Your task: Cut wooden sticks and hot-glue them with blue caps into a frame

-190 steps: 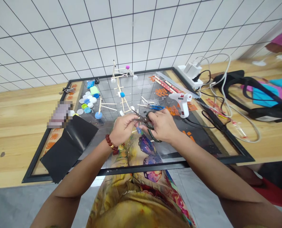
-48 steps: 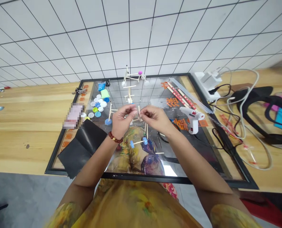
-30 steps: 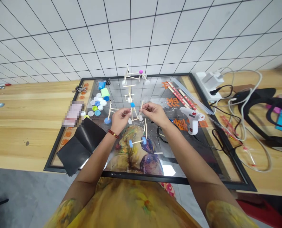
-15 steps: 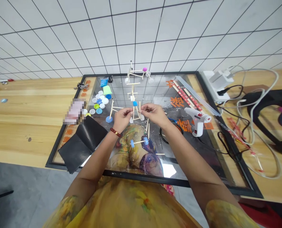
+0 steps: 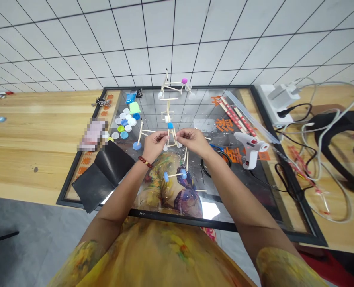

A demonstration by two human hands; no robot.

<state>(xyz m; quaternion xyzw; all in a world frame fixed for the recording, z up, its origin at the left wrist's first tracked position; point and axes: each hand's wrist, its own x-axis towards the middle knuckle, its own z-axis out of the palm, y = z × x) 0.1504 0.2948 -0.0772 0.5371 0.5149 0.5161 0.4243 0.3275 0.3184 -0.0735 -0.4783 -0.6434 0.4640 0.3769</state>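
Mid-picture, the left hand (image 5: pixel 154 146) and right hand (image 5: pixel 193 140) pinch a wooden stick model (image 5: pixel 171 136) between them with closed fingers.

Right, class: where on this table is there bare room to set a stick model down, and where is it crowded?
Bare wood lies left of the black folded sheet; bare glass lies below the glue gun. Crowded: the bottle caps and the cables at right.

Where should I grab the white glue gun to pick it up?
Grab the glue gun by its handle, with your hand coming from the side nearest you. The gun is lying down with the handle pointing your way, while the nozzle points away, so your fingers should stay clear of the tip.
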